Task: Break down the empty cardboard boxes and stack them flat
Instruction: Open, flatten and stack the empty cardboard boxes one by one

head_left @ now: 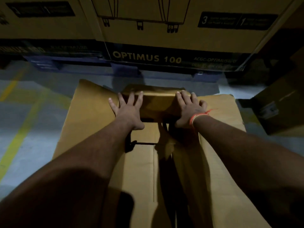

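A brown cardboard box point(144, 170) lies opened out on the floor in front of me, its side flaps spread left and right. At its far end a flap point(158, 102) is raised and bent. My left hand point(130, 111) presses on the left part of that flap with fingers spread and straight. My right hand point(189, 111), with an orange thread at the wrist, presses flat on the flap's right part. Both forearms reach forward over the box and hide part of its middle.
Large printed cartons point(164, 30) marked OPTIMUS 100 stand on a blue pallet point(125, 68) just beyond the box. Another dark carton point(279, 109) sits at the right. The grey floor point(32, 129) has yellow painted lines point(18, 142) at the left.
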